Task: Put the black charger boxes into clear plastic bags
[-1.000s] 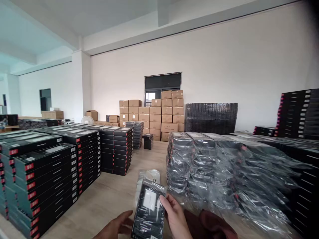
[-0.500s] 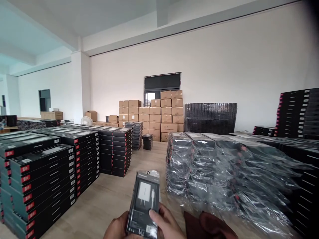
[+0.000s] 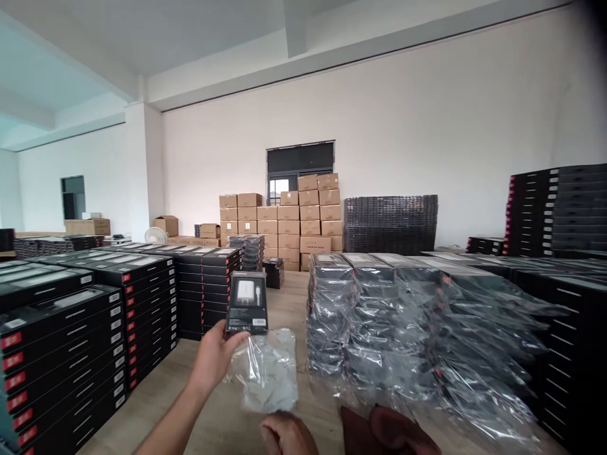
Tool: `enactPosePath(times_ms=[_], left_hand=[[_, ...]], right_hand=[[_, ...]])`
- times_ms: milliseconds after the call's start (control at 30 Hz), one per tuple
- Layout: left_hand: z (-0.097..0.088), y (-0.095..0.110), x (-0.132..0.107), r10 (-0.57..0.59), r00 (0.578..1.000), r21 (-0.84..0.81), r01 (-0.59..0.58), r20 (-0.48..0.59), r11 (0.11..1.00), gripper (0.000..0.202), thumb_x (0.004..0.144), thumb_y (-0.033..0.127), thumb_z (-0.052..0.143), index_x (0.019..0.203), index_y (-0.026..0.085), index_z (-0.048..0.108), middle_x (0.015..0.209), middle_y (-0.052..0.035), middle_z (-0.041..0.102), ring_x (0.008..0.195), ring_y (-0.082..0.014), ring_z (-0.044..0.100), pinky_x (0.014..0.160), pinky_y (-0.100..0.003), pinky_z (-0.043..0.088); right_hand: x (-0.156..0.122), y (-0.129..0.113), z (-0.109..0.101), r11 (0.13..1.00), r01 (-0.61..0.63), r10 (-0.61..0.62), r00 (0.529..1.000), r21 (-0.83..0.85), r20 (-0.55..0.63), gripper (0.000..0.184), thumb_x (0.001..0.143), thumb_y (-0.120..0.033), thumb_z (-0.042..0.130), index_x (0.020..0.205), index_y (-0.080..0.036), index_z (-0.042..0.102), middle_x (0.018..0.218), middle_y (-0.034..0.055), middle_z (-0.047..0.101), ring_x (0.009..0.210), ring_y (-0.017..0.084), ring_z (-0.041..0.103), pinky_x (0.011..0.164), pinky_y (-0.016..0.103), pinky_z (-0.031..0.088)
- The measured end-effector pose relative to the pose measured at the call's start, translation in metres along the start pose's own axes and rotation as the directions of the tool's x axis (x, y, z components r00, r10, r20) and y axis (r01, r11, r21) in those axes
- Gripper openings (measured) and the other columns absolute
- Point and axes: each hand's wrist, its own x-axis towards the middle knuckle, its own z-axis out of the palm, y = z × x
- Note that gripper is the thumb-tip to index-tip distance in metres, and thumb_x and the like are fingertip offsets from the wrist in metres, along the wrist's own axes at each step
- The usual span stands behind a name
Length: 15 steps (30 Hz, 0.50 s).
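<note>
My left hand (image 3: 215, 354) reaches forward over the wooden table (image 3: 289, 297) and is closed on the lower edge of a small black product box (image 3: 246, 303), which stands upright with its white printed face towards me. Just below the box hangs a crumpled clear plastic bag (image 3: 268, 370). My right hand (image 3: 287, 436) sits at the bottom edge of the view with its fingers curled, touching the bag's lower end and apparently gripping it. The box is out of the bag.
Stacks of black boxes with red labels (image 3: 71, 328) fill the left side. Stacks wrapped in clear plastic (image 3: 403, 316) stand on the right. A dark red cloth (image 3: 389, 433) lies near me. Cardboard cartons (image 3: 284, 221) and black trays (image 3: 391, 221) stand at the back wall.
The box was held low in both hands inside its bag. My left hand has since lifted it forward and up, out of the bag, while my right hand dropped back with the bag.
</note>
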Motion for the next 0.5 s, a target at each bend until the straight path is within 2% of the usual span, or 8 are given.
enactPosePath(times_ms=[67,167,233,333,400,500], left_hand=[[-0.003,-0.007,0.011,-0.008,1.0,-0.018,0.007,-0.017,1.0,0.034,0.074,0.044,0.066,0.092,0.015,0.065,0.09,-0.0089,0.075,0.087,-0.0267,0.068,0.079,-0.033,0.051],[-0.009,-0.02,0.01,-0.034,0.999,-0.057,0.034,0.005,0.998,0.037,0.074,0.046,0.065,0.095,0.015,0.065,0.094,-0.0093,0.075,0.089,-0.027,0.068,0.079,-0.033,0.051],[-0.014,-0.028,0.003,-0.055,0.998,-0.071,0.057,0.03,0.996,0.037,0.075,0.045,0.066,0.097,0.015,0.065,0.096,-0.009,0.075,0.091,-0.0267,0.068,0.081,-0.033,0.051],[-0.022,-0.035,-0.008,-0.071,0.996,-0.065,0.075,0.048,0.995,0.036,0.076,0.044,0.064,0.098,0.015,0.066,0.097,-0.0094,0.075,0.092,-0.0269,0.068,0.083,-0.033,0.051],[-0.023,-0.039,-0.009,-0.071,0.993,-0.005,0.071,0.091,0.997,0.039,0.079,0.045,0.059,0.101,0.014,0.065,0.099,-0.0102,0.075,0.094,-0.0263,0.068,0.083,-0.032,0.051],[-0.009,-0.044,0.004,-0.086,0.98,0.156,0.058,0.178,0.986,0.042,0.082,0.046,0.052,0.108,0.014,0.064,0.105,-0.0095,0.073,0.098,-0.0236,0.067,0.084,-0.029,0.05]], right_hand=[[0.003,0.018,-0.005,0.994,0.002,-0.019,0.988,-0.109,-0.153,0.034,0.084,-0.035,0.045,0.097,-0.019,0.073,0.102,0.0109,0.073,0.096,0.023,0.067,0.085,0.03,0.05],[0.014,0.035,-0.014,0.968,-0.098,0.029,0.957,-0.229,-0.288,0.048,0.088,-0.039,0.04,0.126,-0.015,0.06,0.136,0.0144,0.056,0.127,0.026,0.05,0.106,0.036,0.04],[0.024,0.038,-0.015,0.919,-0.188,0.091,0.956,-0.346,-0.278,0.051,0.09,-0.041,0.04,0.132,-0.017,0.055,0.144,0.0148,0.047,0.133,0.028,0.042,0.109,0.042,0.035],[0.039,0.035,-0.005,0.819,-0.255,0.165,0.962,-0.513,-0.216,0.046,0.089,-0.039,0.043,0.13,-0.022,0.057,0.145,0.0155,0.045,0.135,0.03,0.04,0.11,0.051,0.03],[0.046,0.033,0.009,0.781,-0.23,0.155,0.972,-0.58,-0.176,0.042,0.088,-0.034,0.045,0.125,-0.023,0.062,0.144,0.0155,0.047,0.135,0.03,0.04,0.111,0.052,0.026],[0.051,0.031,0.038,0.798,-0.124,0.086,0.992,-0.589,-0.093,0.04,0.086,-0.031,0.048,0.121,-0.021,0.064,0.141,0.0152,0.051,0.132,0.029,0.044,0.112,0.051,0.026]])
